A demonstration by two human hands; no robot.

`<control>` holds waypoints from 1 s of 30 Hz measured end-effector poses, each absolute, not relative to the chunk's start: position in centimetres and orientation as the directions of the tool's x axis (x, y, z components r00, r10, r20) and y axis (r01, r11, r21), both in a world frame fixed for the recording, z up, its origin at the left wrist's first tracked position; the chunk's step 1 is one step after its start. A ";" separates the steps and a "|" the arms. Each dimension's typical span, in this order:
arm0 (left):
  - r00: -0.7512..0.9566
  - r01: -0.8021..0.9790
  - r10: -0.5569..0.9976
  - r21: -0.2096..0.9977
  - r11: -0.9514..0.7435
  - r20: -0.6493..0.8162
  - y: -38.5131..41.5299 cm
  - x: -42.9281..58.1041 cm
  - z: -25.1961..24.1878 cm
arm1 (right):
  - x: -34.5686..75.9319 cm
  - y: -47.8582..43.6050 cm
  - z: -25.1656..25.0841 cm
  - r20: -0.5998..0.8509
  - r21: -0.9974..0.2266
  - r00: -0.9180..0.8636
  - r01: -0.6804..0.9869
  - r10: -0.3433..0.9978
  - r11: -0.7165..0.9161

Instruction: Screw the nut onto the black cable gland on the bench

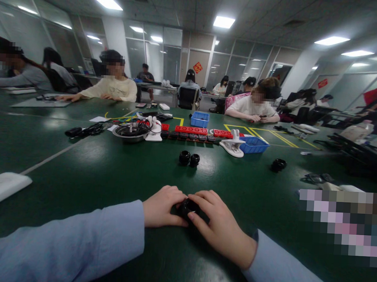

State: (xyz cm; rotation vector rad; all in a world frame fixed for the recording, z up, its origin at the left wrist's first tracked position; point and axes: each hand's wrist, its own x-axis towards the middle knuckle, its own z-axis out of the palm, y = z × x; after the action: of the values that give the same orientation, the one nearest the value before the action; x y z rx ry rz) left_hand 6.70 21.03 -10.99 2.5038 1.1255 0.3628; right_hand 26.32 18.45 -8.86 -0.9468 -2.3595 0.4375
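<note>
A glossy black ring-shaped part (189,206) is between my hands, low over the green table. My left hand (166,207) curls round its left side, with thumb and fingertips against it. From the right, my right hand (214,216) closes on the same part, thumb in front and fingers over the far side. My fingers hide much of it. Just beyond my hands stand two similar black ribbed parts, a larger one (184,157) and a smaller one (194,160), side by side. Another black part (278,164) lies farther right.
Across the table run red blocks (191,130), white clips (233,144), a metal bowl (131,131) and blue bins (254,145). Black cables (86,129) lie left. A white object (4,188) sits at the left edge. People sit opposite.
</note>
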 end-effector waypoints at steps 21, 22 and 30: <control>0.635 0.677 0.771 0.443 -0.588 0.054 21.1 6.9 -10.7 | 26.2 18.4 -8.5 0.362 -0.475 -0.599 0.541 0.715 0.694; 0.635 0.676 0.771 0.442 -0.589 0.055 21.1 6.8 -10.7 | 26.2 18.4 -8.5 0.362 -0.474 -0.598 0.542 0.715 0.694; 0.643 0.666 0.763 0.439 -0.603 0.071 21.1 6.7 -11.0 | 26.2 18.2 -8.5 0.356 -0.478 -0.600 0.542 0.717 0.691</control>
State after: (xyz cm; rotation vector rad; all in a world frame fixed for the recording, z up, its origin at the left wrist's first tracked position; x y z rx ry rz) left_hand 6.73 21.13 -10.97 2.4906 1.1326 0.3561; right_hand 26.24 18.24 -8.54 -0.9653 -2.3719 0.4376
